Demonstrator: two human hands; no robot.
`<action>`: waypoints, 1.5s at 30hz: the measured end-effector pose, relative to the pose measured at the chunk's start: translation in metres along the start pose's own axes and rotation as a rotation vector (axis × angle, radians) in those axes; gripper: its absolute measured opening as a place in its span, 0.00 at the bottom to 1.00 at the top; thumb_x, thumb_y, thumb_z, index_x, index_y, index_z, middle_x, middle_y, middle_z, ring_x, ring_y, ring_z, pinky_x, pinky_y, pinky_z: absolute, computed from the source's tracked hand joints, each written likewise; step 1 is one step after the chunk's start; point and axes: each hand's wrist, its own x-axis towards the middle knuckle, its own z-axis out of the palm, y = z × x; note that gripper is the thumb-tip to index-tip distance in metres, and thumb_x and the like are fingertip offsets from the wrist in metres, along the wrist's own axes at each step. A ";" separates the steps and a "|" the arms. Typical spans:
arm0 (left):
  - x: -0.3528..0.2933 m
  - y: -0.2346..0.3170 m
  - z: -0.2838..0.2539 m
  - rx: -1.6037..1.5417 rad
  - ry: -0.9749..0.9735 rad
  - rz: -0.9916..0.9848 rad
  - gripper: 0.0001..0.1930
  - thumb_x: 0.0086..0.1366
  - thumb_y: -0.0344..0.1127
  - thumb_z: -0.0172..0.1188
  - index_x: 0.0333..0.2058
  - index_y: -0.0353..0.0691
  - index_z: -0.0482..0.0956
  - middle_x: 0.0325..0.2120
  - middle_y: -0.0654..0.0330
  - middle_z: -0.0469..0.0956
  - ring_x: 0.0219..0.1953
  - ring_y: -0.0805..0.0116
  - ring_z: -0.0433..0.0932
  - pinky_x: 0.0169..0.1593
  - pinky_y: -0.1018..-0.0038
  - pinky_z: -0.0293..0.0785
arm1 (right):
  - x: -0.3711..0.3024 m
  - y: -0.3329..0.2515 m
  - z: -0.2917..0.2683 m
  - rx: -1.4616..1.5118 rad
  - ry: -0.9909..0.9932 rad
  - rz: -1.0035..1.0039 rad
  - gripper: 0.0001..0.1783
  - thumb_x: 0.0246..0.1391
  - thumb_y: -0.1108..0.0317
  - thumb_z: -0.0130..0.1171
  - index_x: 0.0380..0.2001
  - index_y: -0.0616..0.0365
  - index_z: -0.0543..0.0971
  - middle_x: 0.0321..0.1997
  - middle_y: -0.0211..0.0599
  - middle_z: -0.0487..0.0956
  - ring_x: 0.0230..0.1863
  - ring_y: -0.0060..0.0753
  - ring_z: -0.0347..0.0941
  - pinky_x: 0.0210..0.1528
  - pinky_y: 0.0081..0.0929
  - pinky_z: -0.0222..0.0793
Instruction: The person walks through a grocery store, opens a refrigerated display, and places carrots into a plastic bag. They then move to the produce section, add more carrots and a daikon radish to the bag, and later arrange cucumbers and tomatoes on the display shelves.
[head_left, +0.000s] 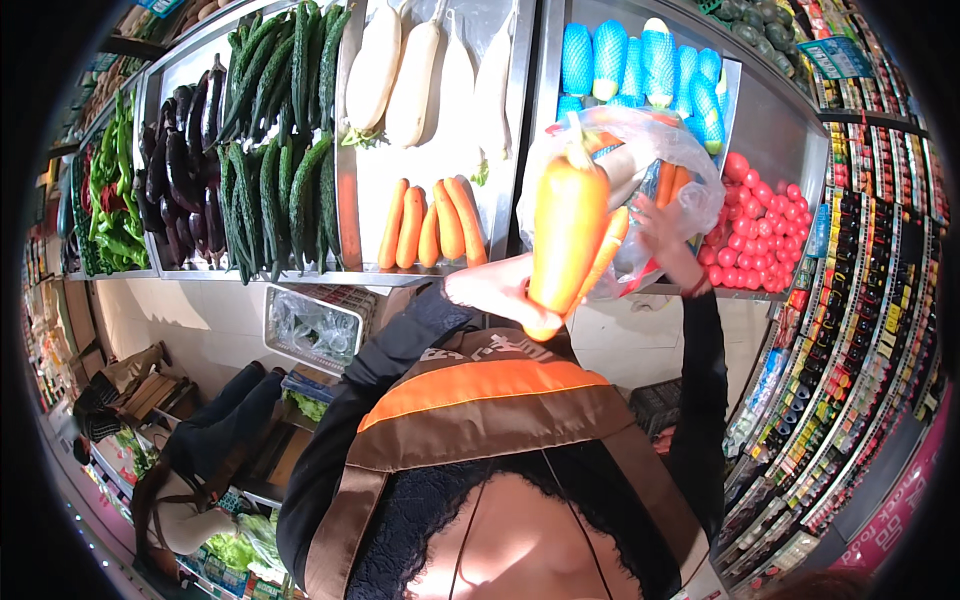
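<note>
My left hand [505,288] is closed around the lower ends of large orange carrots [570,215], raised in front of the produce counter. Behind and to the right of them is a clear plastic bag [700,165]. Through its mouth show more carrots [673,185] and a long pale vegetable, perhaps a white radish [628,172]; its other contents are partly hidden. My right hand [662,238] grips the near right side of the bag, its fingers partly lost in the glare and folds.
Metal trays hold cucumbers [285,195], eggplants [180,165], green peppers [112,190], white radishes [415,80], loose carrots [430,222], blue-netted produce [655,65] and red tomatoes [755,225]. Packed shelves [850,330] stand right. A white crate [313,328] and another person [205,470] are at left.
</note>
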 end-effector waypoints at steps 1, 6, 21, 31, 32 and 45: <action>-0.005 0.008 -0.003 0.219 -0.009 0.043 0.28 0.53 0.36 0.73 0.51 0.35 0.75 0.49 0.56 0.74 0.53 0.68 0.70 0.58 0.69 0.68 | 0.019 0.017 -0.019 0.381 0.080 0.175 0.39 0.62 0.61 0.60 0.71 0.58 0.56 0.75 0.40 0.58 0.72 0.39 0.58 0.68 0.32 0.60; -0.063 0.015 -0.028 0.638 0.381 0.258 0.26 0.48 0.38 0.74 0.46 0.35 0.79 0.48 0.52 0.72 0.52 0.57 0.72 0.58 0.61 0.69 | 0.094 0.081 -0.085 -1.012 0.527 0.125 0.38 0.61 0.61 0.61 0.70 0.57 0.58 0.74 0.40 0.59 0.71 0.40 0.59 0.68 0.32 0.61; -0.183 -0.171 -0.208 1.200 1.471 -0.739 0.41 0.48 0.60 0.72 0.53 0.33 0.75 0.52 0.38 0.64 0.55 0.37 0.68 0.61 0.51 0.66 | 0.134 0.107 -0.139 -1.210 0.387 0.498 0.37 0.57 0.60 0.64 0.67 0.55 0.64 0.72 0.42 0.61 0.68 0.41 0.63 0.67 0.34 0.62; -0.192 -0.162 -0.193 1.267 1.322 -1.027 0.39 0.56 0.70 0.60 0.47 0.35 0.80 0.57 0.43 0.68 0.60 0.43 0.68 0.58 0.51 0.70 | 0.131 0.110 -0.147 -1.234 0.315 0.520 0.35 0.55 0.60 0.67 0.64 0.54 0.68 0.70 0.44 0.63 0.65 0.42 0.65 0.66 0.36 0.62; -0.192 -0.161 -0.191 1.217 1.294 -1.105 0.40 0.55 0.70 0.60 0.47 0.35 0.81 0.56 0.43 0.68 0.60 0.43 0.69 0.58 0.52 0.71 | 0.130 0.111 -0.148 -1.246 0.309 0.531 0.35 0.54 0.60 0.67 0.64 0.53 0.68 0.70 0.44 0.63 0.65 0.42 0.65 0.66 0.36 0.62; -0.194 -0.156 -0.167 1.506 1.459 -1.184 0.43 0.46 0.66 0.71 0.52 0.39 0.74 0.57 0.47 0.68 0.61 0.50 0.68 0.59 0.50 0.66 | 0.071 0.079 -0.111 -1.079 0.288 0.098 0.31 0.49 0.61 0.71 0.57 0.51 0.75 0.66 0.46 0.65 0.62 0.44 0.67 0.65 0.38 0.63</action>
